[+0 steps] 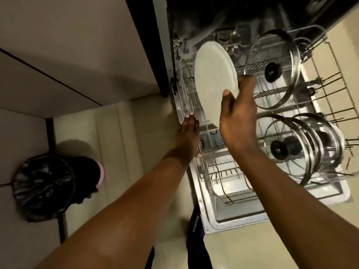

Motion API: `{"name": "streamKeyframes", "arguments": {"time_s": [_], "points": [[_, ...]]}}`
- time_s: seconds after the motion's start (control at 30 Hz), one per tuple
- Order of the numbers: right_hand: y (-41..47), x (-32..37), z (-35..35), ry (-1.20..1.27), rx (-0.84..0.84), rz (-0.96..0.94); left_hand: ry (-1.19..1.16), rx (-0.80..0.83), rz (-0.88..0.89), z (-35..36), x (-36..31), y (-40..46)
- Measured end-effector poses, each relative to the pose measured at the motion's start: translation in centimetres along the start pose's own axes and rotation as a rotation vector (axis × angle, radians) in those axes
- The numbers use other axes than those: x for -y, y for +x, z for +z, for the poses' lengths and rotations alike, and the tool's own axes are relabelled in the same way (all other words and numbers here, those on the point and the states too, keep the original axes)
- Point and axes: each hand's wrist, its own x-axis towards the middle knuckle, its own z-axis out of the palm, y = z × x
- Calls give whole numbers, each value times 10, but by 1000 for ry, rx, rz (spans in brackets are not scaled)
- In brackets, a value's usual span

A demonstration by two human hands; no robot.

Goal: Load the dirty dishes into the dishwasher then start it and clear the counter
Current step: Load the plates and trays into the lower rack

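In the middle of the frame, the right hand [238, 113] holds a white plate [213, 82] over the rack [330, 61]. The left hand [189, 126], fingers straight, touches the rack's left edge.

Single head view looks steeply down, close over the open dishwasher rack [320, 61].

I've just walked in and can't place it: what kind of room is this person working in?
Most likely a home kitchen. An open dishwasher has its lower rack pulled out with glass pot lids in it, the right hand holds a white plate over it, and a lined bin stands on the floor.
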Motion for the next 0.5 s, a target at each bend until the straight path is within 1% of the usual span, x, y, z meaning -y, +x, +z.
{"name": "streamKeyframes", "arguments": {"time_s": [0.07, 0.13, 0.23, 0.3, 0.4, 0.5], "points": [[15, -12, 18, 6, 19, -38, -5, -68, 21, 9, 3, -1], [24, -23, 35, 32, 37, -29, -25, -125, 44, 15, 4, 0], [25, -36, 58, 84, 73, -40, -66, -159, 51, 20, 7, 4], [21, -47, 72, 101, 96, 8, -92, -156, 64, 24, 9, 5], [14, -61, 93, 3, 148, 63, -158, -176, 67, 29, 9, 3], [23, -58, 104, 0, 198, 131, -141, -197, 62, 32, 7, 2]]}}
